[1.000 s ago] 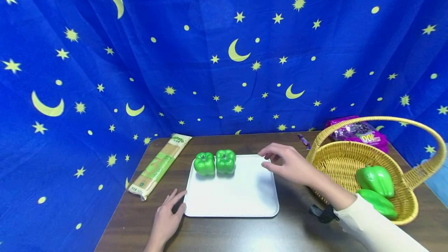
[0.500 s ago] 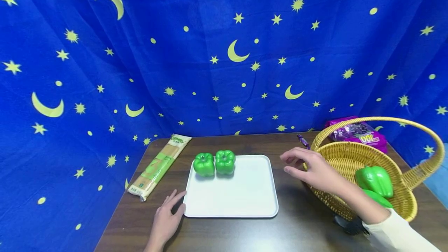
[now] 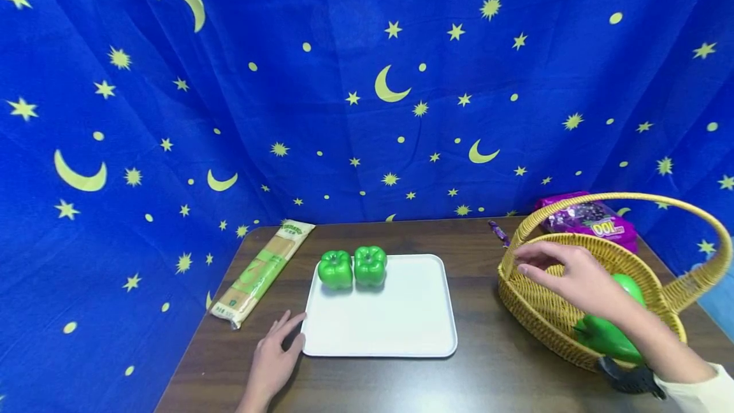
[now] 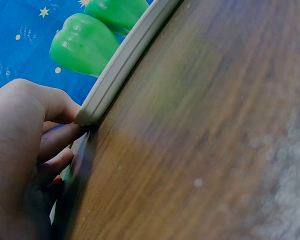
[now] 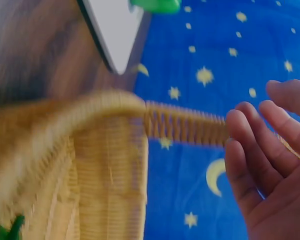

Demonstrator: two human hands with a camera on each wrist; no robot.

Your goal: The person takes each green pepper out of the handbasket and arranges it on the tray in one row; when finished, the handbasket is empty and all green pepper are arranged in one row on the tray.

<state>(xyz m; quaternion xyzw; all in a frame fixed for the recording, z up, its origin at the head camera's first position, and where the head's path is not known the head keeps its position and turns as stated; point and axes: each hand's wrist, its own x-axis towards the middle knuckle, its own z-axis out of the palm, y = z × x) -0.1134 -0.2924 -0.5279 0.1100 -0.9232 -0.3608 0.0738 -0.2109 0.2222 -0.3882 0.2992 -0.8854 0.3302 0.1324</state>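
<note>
My left hand [image 3: 274, 359] touches the left edge of a white tray [image 3: 390, 327] near its front corner, its thumb and index finger at the rim. Two green bell peppers stand side by side at the tray's back left, the left pepper [image 3: 335, 271] and the right pepper [image 3: 370, 267]. My right hand [image 3: 582, 282] is over a wicker basket [image 3: 533, 327], fingers loosely bent and holding nothing. Inside the basket lie a nearer green pepper [image 3: 608, 338] and a farther pepper [image 3: 629, 285], both partly hidden by the hand and forearm. The right wrist view shows the fingers beside the basket handle [image 5: 187, 124].
A long pack [image 3: 260, 276], seemingly of noodles, lies left of the tray. Behind the basket is a purple bag [image 3: 590, 218], with a small purple-wrapped sweet [image 3: 499, 233] near it. The basket's tall handle arches above its opening. A blue star-patterned cloth [image 3: 321, 101] hangs behind the table.
My right hand has moved right, from above the tray's far right corner to over the basket, with nothing in it. The left hand, tray and its two peppers stay put.
</note>
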